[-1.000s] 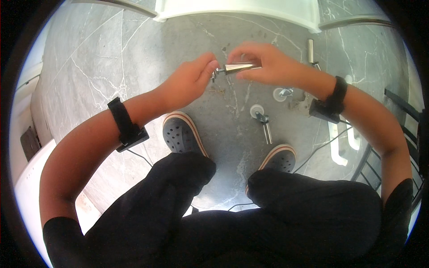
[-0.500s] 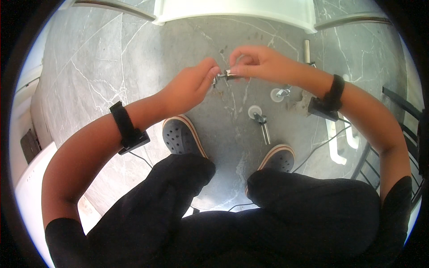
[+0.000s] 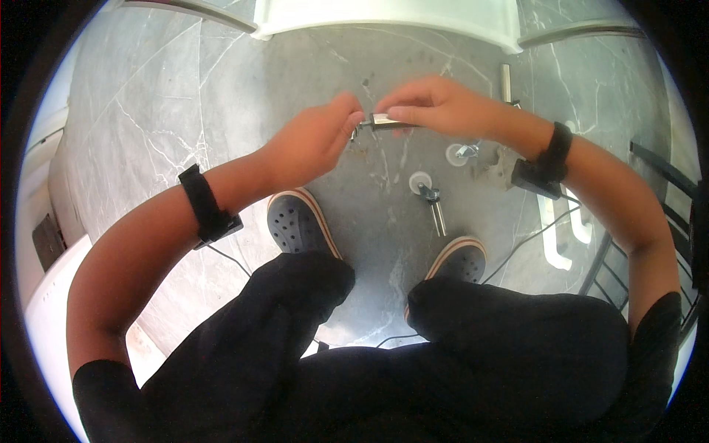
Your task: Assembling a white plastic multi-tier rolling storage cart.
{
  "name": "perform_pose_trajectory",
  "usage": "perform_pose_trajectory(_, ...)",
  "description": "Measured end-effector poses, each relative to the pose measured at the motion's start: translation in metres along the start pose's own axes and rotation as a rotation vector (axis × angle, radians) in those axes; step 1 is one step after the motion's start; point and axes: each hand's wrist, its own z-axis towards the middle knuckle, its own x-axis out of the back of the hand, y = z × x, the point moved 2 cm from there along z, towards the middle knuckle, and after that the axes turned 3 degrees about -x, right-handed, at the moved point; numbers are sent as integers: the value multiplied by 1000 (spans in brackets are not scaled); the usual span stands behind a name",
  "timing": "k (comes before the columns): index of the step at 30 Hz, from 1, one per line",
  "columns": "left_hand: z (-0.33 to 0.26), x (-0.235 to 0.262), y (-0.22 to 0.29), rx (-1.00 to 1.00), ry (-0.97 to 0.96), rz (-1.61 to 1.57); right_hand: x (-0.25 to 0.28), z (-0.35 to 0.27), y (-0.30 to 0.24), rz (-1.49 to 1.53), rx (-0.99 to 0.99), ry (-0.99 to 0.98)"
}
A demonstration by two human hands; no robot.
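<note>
My left hand (image 3: 325, 133) is closed in a pinch on a small shiny metal fitting (image 3: 354, 135), mostly hidden by its fingers. A thin dark stem runs from there to a short chrome tube (image 3: 385, 121). My right hand (image 3: 436, 107) grips that tube, thumb along its near side and fingers over the far side; these fingers are slightly blurred. Both hands hover over the grey floor, the two parts lined up end to end. Nearer to me lies a white disc with a chrome stem (image 3: 437, 214), and a similar white disc with a metal fitting (image 3: 467, 152) sits to its right.
Another chrome tube (image 3: 506, 83) lies beyond my right wrist. White bent tubes (image 3: 550, 240) rest on the floor at right, beside a black metal rack (image 3: 665, 184). A white panel (image 3: 391, 15) stands at the far edge. Cables trail from my wrist straps.
My right fingers have shifted their grip on the chrome tube, uncovering more of it. The left hand stays nearly in place.
</note>
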Motion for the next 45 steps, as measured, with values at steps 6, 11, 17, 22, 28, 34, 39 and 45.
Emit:
perform_pose_trajectory(6, 1, 2, -2, 78, -2, 12, -3, -2, -3, 145, -123, 27)
perform_pose_trajectory(11, 0, 3, -3, 37, 32, 3, 0, -2, -5, -24, 94, 158)
perform_pose_trajectory(17, -1, -1, 4, 17, 46, 70, 5, 1, -4, -22, -203, -57)
perform_pose_trajectory(22, 4, -2, 1, -13, 60, 81, 2, -3, -10, 37, -72, 38)
perform_pose_trajectory(28, 10, 1, 4, 46, 20, 67, 4, -3, -14, -208, 122, 150)
perform_pose_trajectory(34, 11, 1, 5, -89, 7, 128, 3, -1, -8, -268, 2, -31)
perform_pose_trajectory(39, 21, 6, -1, 77, -5, 47, 3, -2, -12, -153, 77, 151)
perform_pose_trajectory(45, 21, 5, -3, 73, 55, 3, 8, 3, -17, -367, 259, 261)
